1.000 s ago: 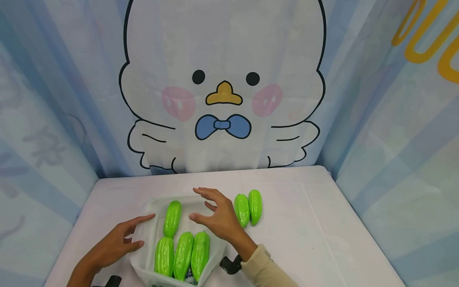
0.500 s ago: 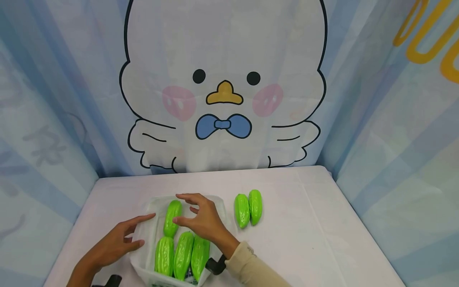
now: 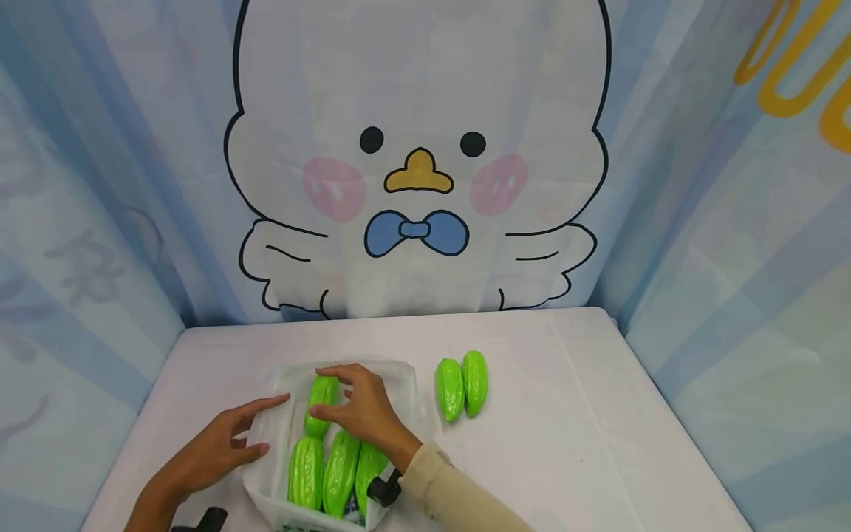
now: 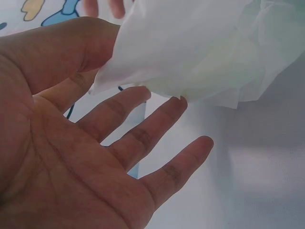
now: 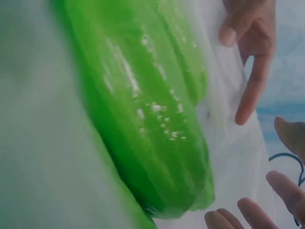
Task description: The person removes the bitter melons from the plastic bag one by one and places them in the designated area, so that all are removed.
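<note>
A white plastic bag (image 3: 397,380) lies spread open at the front left of the table, with several glossy green cucumber-like vegetables inside. One vegetable (image 3: 327,388) lies toward the back of the bag; the others (image 3: 306,473) are side by side nearer the front. Over the back one hovers my right hand (image 3: 368,410), its thumb and fingers spread apart. The right wrist view shows fingertips (image 5: 252,212) beyond the vegetables' ends, with no grip on them. My left hand (image 3: 213,447) is at the bag's left side, fingers fairly straight, fingertips at the bag's edge (image 4: 167,71).
Two more green vegetables (image 3: 462,388) lie side by side on the white table (image 3: 565,443), right of the bag. A curtain (image 3: 425,281) printed with a cartoon bird hangs behind the table. Fabric panels stand on both sides.
My right hand has moved left, away from beside the two vegetables on the table, to over the back vegetable in the bag. The left hand has stayed in place.
</note>
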A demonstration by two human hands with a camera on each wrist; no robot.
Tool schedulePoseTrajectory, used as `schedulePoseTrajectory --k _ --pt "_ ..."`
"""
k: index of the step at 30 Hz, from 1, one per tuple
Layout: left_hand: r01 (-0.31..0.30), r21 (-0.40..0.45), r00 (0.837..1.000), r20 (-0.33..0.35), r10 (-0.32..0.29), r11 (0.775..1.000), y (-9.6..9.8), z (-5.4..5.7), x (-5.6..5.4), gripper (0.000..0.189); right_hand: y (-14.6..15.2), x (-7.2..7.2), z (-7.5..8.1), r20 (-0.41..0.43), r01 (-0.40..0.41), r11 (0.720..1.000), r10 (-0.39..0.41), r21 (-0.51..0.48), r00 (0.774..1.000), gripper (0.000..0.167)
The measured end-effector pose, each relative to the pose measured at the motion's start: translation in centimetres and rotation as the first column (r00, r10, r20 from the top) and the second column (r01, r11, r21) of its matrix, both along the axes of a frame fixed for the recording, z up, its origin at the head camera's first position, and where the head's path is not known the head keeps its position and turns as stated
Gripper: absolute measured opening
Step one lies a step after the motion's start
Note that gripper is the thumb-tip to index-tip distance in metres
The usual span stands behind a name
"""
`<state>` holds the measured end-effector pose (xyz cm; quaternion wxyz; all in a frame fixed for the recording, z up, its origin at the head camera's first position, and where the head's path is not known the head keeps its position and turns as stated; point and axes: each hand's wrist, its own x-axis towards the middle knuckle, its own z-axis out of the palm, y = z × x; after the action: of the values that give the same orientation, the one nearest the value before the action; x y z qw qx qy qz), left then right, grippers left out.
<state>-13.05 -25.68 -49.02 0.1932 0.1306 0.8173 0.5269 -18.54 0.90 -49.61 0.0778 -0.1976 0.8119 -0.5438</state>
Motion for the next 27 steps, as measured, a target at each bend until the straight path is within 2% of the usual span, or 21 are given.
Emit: schedulePoseTrajectory --k 7,15,27 --pt "0.004 -0.001 1.000 0.003 -0.004 1.000 0.1 0.0 0.1 0.067 -0.8 -0.4 -0.8 -0.034 0.035 0.994 -0.031 0.099 0.999 0.055" --pt "0.017 -0.007 0.999 -0.035 -0.017 1.000 -0.1 -0.2 0.0 0.067 -1.4 -0.6 -0.9 -0.116 0.069 0.970 -0.043 0.233 0.992 0.055" --pt "0.032 -0.009 0.998 -0.062 -0.033 0.999 -0.2 -0.4 -0.1 0.065 -2.4 -1.0 -1.4 -0.105 0.088 0.944 -0.057 0.317 0.993 0.055"
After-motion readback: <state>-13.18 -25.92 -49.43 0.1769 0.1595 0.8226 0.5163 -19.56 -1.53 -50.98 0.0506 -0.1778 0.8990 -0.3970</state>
